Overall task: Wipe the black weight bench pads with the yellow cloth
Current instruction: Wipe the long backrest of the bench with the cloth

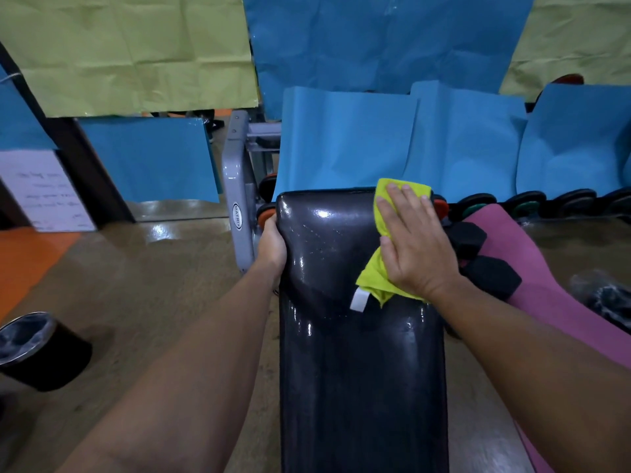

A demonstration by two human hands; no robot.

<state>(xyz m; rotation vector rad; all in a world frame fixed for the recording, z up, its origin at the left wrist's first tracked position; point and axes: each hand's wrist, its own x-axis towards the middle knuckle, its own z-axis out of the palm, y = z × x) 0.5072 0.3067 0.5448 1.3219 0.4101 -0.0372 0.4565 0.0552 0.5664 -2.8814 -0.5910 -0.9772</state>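
Flat, right hand (pixel 415 244) on yellow cloth (pixel 379 281)

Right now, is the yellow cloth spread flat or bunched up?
Bunched up: the yellow cloth lies in rumpled folds under the flat right hand, white tag sticking out.

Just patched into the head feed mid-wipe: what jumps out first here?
The yellow cloth stands out, pressed flat under the right hand on the far right part of the glossy black bench pad. The left hand grips the pad's left edge. Behind, blue sheets cover the background.
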